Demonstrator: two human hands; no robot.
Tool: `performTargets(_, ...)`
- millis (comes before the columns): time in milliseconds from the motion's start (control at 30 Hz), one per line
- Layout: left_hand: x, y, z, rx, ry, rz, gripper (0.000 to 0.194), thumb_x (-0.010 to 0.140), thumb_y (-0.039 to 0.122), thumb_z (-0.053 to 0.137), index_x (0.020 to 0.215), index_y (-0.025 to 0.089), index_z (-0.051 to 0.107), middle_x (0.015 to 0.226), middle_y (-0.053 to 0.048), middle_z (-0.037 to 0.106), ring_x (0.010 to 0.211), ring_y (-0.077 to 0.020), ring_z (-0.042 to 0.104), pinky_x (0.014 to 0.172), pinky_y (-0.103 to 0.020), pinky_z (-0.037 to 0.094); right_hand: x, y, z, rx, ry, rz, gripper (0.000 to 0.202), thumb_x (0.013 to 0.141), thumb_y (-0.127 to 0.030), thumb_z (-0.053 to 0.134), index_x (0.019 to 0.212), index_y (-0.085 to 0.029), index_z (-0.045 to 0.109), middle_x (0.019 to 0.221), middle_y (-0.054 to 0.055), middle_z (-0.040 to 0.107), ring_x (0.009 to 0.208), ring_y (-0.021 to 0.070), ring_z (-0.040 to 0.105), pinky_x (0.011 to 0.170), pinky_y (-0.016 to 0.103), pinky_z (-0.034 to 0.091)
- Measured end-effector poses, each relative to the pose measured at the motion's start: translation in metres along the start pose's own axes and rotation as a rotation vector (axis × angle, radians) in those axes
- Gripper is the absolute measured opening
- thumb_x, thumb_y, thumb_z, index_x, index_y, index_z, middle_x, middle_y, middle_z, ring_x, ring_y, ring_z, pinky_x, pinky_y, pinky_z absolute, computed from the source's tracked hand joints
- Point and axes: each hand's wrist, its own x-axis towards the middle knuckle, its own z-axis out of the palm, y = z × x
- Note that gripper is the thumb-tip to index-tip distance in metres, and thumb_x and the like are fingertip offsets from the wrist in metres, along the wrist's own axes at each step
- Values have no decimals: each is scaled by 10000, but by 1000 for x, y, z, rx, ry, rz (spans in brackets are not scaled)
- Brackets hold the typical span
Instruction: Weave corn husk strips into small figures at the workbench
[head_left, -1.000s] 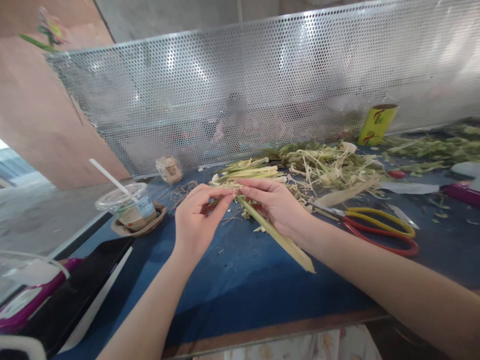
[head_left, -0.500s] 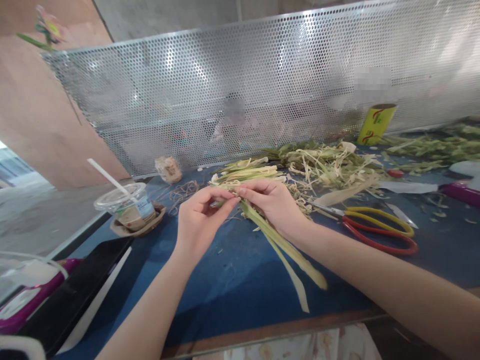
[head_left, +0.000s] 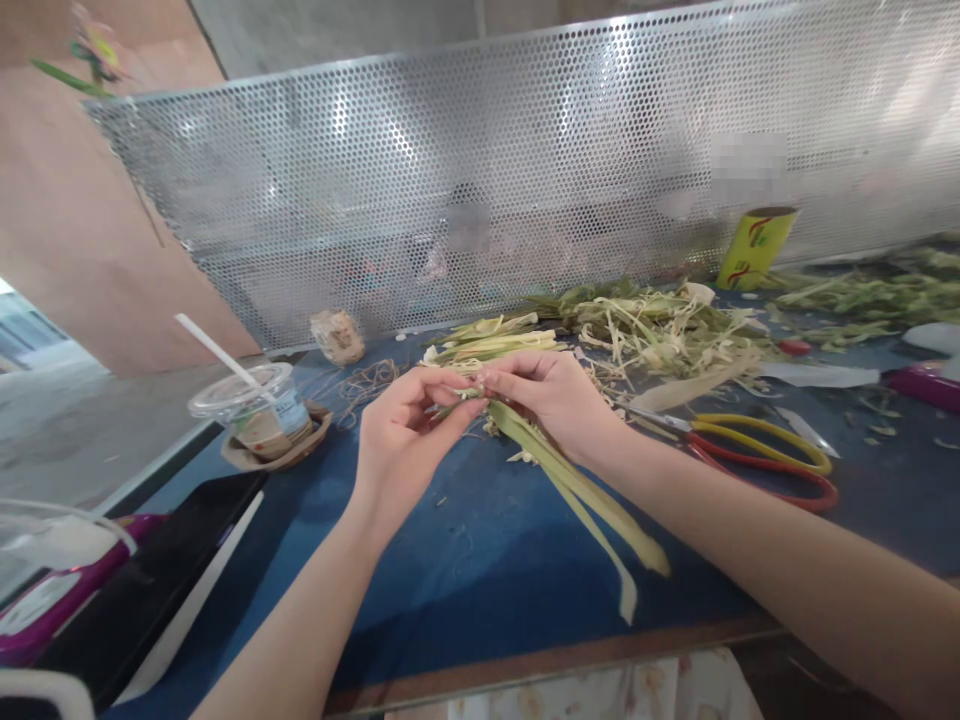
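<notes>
Thumb and fingers of my left hand (head_left: 401,430) pinch the upper end of a bundle of pale green plant strips (head_left: 577,490). My right hand (head_left: 551,405) grips the same end, its fingertips almost touching the left ones. From there the long flat strips slant down to the right, under my right wrist, and hang over the blue table. Behind my hands lie more pale strips (head_left: 502,345) and a heap of leafy, shredded stalks (head_left: 660,325). Scissors with a yellow and a red handle (head_left: 765,480) rest right of my right wrist.
On the blue table (head_left: 450,590), a lidded cup with a straw (head_left: 259,415) stands left, near tangled twine (head_left: 367,390) and a twine roll (head_left: 337,337). A black tray-like object (head_left: 165,580) lies front left. A yellow tube (head_left: 756,250) and a purple-handled knife (head_left: 919,392) are at right.
The free ends of the strips have swung slightly to the right. Both hands remain together at the bundle's end, with the fingers slightly shifted.
</notes>
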Motion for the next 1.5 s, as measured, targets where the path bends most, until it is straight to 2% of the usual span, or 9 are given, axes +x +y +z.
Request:
performTargets(167, 2, 1, -1, -30, 5, -21, 195, 610, 217, 711, 769, 169, 609, 565, 52, 516, 490, -62, 493, 485, -179, 447, -5, -1, 3, 15, -8, 34, 235, 628, -320, 708, 781, -153, 645, 629, -20, 612, 498, 57, 500, 474, 194, 381)
performTargets(267, 3, -2, -3, -68, -80, -21, 240, 618, 208, 706, 852, 181, 660, 554, 47, 531, 498, -71, 496, 506, -202, 453, -4, -1, 1, 14, -25, 16, 419, 602, -304, 734, 944, -179, 527, 586, -65, 572, 475, 62, 507, 453, 189, 379)
performTargets(367, 3, -7, -4, -153, -147, -63, 158, 604, 183, 715, 760, 185, 696, 537, 38, 550, 480, -70, 479, 494, -215, 441, -2, -1, -2, -30, -88, 28, 494, 599, -325, 737, 967, -196, 434, 551, -92, 537, 428, 66, 491, 407, 186, 347)
performTargets(600, 3, -10, -4, -319, -134, -142, 75, 574, 173, 737, 564, 171, 663, 479, 38, 529, 433, -56, 440, 429, -208, 389, 1, -8, -7, -78, -227, 16, 296, 668, -316, 687, 858, -187, 499, 538, -72, 546, 440, 71, 528, 386, 176, 336)
performTargets(767, 4, -9, -5, -349, -91, -122, 60, 578, 166, 728, 600, 176, 673, 533, 27, 582, 446, -59, 473, 433, -202, 412, 1, -14, -8, -131, -344, -29, 236, 661, -248, 689, 873, -181, 608, 659, -29, 626, 584, 97, 612, 570, 223, 473)
performTargets(900, 2, -4, -4, -235, -56, -122, 108, 571, 177, 733, 611, 151, 636, 593, 22, 615, 498, -65, 537, 495, -189, 463, 1, -12, -9, -156, -259, -11, 192, 651, -278, 688, 809, -169, 680, 675, -4, 653, 568, 91, 591, 563, 228, 472)
performTargets(1033, 1, 3, -2, -119, -11, -146, 279, 580, 171, 728, 765, 166, 519, 523, 76, 566, 439, -52, 507, 444, -154, 426, 1, -11, -10, -242, -188, 0, 162, 668, -282, 669, 743, -142, 699, 572, -4, 619, 473, 46, 461, 448, 181, 367)
performTargets(1133, 2, 6, -1, -100, 3, -137, 375, 577, 161, 728, 811, 189, 436, 486, 103, 539, 410, -51, 484, 420, -142, 395, 2, -11, -10, -266, -187, -2, 148, 677, -258, 658, 732, -125, 689, 560, -4, 596, 495, 52, 459, 460, 186, 350)
performTargets(1500, 0, 10, -2, 91, 13, -141, 90, 616, 217, 702, 645, 143, 661, 515, 38, 589, 363, -52, 471, 405, -188, 396, 6, -11, -15, -175, -300, -6, 94, 735, -225, 622, 751, -135, 643, 542, -54, 493, 466, 25, 373, 423, 161, 282)
